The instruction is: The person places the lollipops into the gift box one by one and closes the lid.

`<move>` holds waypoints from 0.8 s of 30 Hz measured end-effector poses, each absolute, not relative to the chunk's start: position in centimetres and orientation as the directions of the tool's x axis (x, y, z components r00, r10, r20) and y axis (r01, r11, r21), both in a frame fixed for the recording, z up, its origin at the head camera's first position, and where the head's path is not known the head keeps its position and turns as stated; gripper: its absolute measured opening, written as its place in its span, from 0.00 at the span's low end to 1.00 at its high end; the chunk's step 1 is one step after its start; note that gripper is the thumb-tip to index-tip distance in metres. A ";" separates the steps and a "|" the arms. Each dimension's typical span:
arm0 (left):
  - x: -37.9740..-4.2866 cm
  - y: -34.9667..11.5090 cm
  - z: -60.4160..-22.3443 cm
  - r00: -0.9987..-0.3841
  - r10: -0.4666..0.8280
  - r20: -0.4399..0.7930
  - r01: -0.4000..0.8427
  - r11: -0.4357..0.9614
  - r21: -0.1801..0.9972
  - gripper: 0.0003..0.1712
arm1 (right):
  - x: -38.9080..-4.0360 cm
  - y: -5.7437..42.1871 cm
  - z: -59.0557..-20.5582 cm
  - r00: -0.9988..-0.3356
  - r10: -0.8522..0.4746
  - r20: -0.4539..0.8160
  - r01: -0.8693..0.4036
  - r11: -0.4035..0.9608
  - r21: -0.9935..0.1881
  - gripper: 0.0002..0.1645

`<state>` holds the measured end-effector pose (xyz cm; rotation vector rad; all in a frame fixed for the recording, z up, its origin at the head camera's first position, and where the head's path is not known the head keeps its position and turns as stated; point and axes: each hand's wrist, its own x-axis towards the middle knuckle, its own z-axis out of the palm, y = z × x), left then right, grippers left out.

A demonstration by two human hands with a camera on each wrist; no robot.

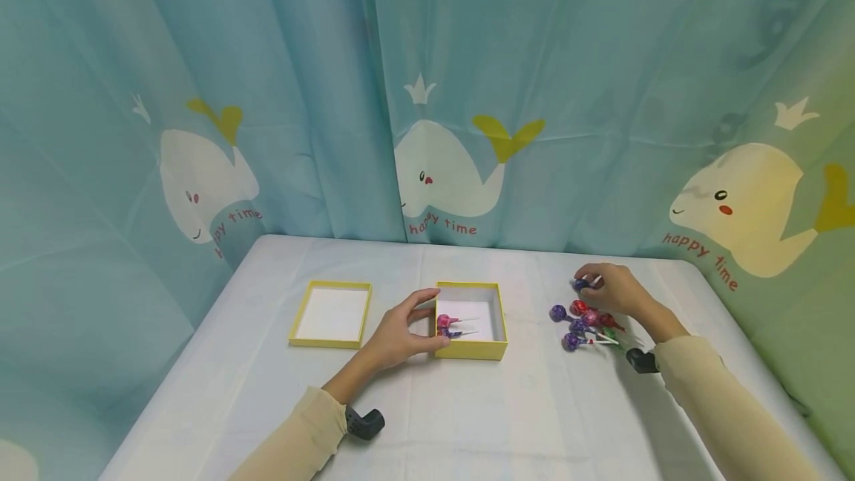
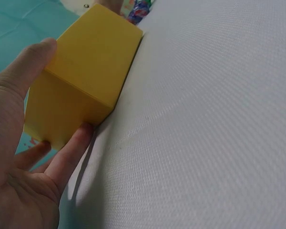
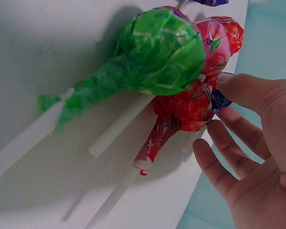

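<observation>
My left hand (image 1: 399, 332) grips the left side of an open yellow box (image 1: 470, 350), thumb at the near corner and fingers along the left wall. Inside the box lie a pink lollipop (image 1: 444, 321) and a purple one, sticks pointing right. Over at the right, my right hand (image 1: 617, 289) pinches a dark blue lollipop (image 1: 581, 284) at the far side of a pile. Several wrapped lollipops make up that pile, among them a purple lollipop (image 1: 571, 341), a red lollipop (image 3: 186, 107) and a green lollipop (image 3: 162, 52), large in the right wrist view.
A shallow yellow-edged box lid (image 1: 332, 315), white inside, lies left of the box. White cloth (image 1: 508, 414) covers the table. Behind it hangs a blue-green curtain (image 1: 320, 95) printed with whales.
</observation>
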<state>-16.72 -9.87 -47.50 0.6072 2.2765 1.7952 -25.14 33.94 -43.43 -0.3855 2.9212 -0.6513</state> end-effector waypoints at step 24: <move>-16.7 -9.8 -47.4 -0.902 0.418 0.110 0.207 0.195 0.959 0.50 | -25.2 33.9 -43.5 -0.945 -0.321 -0.065 -0.265 0.866 -0.424 0.17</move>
